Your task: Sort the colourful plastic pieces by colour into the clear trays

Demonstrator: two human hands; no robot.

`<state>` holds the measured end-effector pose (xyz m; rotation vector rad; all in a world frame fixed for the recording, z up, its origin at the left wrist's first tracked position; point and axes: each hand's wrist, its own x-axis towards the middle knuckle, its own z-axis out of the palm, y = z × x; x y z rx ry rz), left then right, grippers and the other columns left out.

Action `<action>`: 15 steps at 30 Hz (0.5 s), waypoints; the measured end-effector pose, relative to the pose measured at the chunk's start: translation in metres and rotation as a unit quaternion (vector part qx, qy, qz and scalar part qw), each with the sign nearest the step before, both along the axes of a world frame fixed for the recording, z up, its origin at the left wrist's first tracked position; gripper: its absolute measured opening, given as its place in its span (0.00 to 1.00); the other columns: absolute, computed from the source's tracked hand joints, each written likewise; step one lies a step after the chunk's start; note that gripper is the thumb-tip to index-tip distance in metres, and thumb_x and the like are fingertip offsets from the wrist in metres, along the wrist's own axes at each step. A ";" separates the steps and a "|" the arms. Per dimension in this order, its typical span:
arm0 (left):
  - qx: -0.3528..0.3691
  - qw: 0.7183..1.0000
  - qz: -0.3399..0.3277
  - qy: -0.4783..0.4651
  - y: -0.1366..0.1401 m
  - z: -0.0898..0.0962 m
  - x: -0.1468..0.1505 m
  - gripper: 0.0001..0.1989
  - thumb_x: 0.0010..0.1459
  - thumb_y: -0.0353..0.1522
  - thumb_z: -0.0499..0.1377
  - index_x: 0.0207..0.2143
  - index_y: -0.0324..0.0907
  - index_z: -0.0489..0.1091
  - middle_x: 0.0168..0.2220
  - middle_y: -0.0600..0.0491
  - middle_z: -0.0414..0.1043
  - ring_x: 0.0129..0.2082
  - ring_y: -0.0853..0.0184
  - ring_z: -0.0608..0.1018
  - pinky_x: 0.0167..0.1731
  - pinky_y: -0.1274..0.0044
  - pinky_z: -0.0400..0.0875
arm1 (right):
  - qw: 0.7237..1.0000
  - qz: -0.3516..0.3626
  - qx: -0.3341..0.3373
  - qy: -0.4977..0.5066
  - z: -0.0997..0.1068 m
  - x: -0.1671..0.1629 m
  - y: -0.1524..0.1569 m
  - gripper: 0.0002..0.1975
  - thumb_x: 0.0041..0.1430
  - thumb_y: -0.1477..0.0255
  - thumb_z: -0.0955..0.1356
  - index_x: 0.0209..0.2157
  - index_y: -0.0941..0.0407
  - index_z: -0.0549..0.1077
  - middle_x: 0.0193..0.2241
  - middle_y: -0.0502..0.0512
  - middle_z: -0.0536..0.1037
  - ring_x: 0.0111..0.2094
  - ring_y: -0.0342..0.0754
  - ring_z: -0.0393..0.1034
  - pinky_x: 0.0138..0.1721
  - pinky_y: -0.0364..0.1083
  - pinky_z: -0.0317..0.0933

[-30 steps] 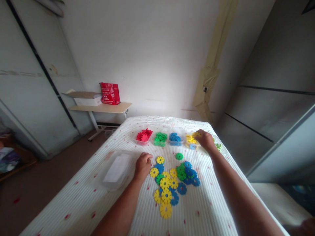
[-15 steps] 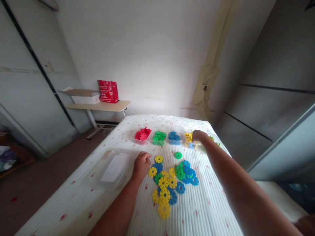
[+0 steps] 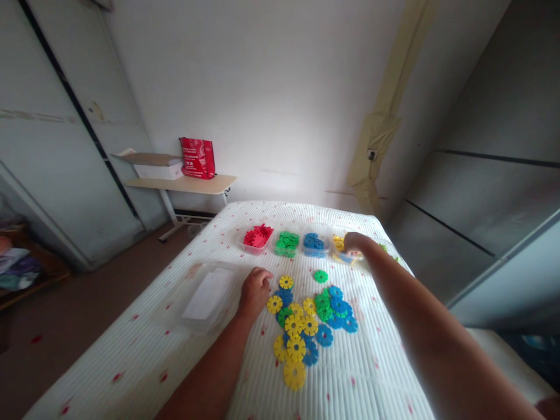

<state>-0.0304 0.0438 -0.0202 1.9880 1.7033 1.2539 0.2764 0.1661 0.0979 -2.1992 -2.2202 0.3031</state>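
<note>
My right hand [image 3: 355,241] is reaching over a clear plastic tub [image 3: 336,255] of yellow pieces [image 3: 338,242], can't tell if it's pinching any tbh, with my left hand [image 3: 255,291] lying loosely spread beside notched yellow plastic discs [image 3: 272,306].

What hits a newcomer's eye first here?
Probably the scatter of yellow, blue and green notched discs on the white cover, right of the left hand. Next, the row of clear boxes beyond, with the right hand at the one with yellow pieces. The red bag on the side table, back left, also stands out.
</note>
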 end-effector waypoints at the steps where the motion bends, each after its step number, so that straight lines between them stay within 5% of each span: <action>1: 0.000 1.000 0.000 0.001 0.000 0.000 0.000 0.15 0.46 0.17 0.49 0.27 0.40 0.71 0.32 0.53 0.71 0.35 0.70 0.74 0.40 0.78 0.68 | 1.000 0.002 -0.009 -0.005 0.007 0.000 -0.001 0.05 0.30 0.78 0.74 0.15 0.60 0.75 0.14 0.53 0.73 0.20 0.50 0.71 0.26 0.47 0.64; 8: 0.012 1.000 0.001 -0.004 0.000 -0.001 0.000 0.15 0.47 0.18 0.48 0.27 0.40 0.71 0.32 0.53 0.71 0.35 0.70 0.74 0.40 0.78 0.68 | 0.999 0.042 0.008 0.014 0.045 -0.012 -0.042 0.04 0.42 0.74 0.71 0.25 0.58 0.76 0.23 0.52 0.78 0.27 0.46 0.73 0.26 0.40 0.61; 12: 0.018 1.000 -0.001 -0.006 0.000 -0.002 0.000 0.15 0.47 0.18 0.49 0.27 0.40 0.71 0.31 0.53 0.71 0.35 0.69 0.74 0.40 0.78 0.68 | 0.974 0.114 -0.046 0.192 0.022 -0.036 -0.093 0.01 0.44 0.75 0.69 0.23 0.57 0.72 0.16 0.47 0.74 0.20 0.41 0.70 0.20 0.36 0.57; 15: 0.017 1.000 -0.004 -0.005 0.000 -0.003 0.000 0.15 0.47 0.18 0.49 0.27 0.40 0.71 0.31 0.52 0.71 0.35 0.69 0.74 0.40 0.78 0.68 | 0.958 0.101 -0.080 0.257 -0.001 -0.052 -0.116 0.03 0.43 0.78 0.68 0.20 0.57 0.69 0.12 0.45 0.70 0.17 0.40 0.69 0.18 0.36 0.56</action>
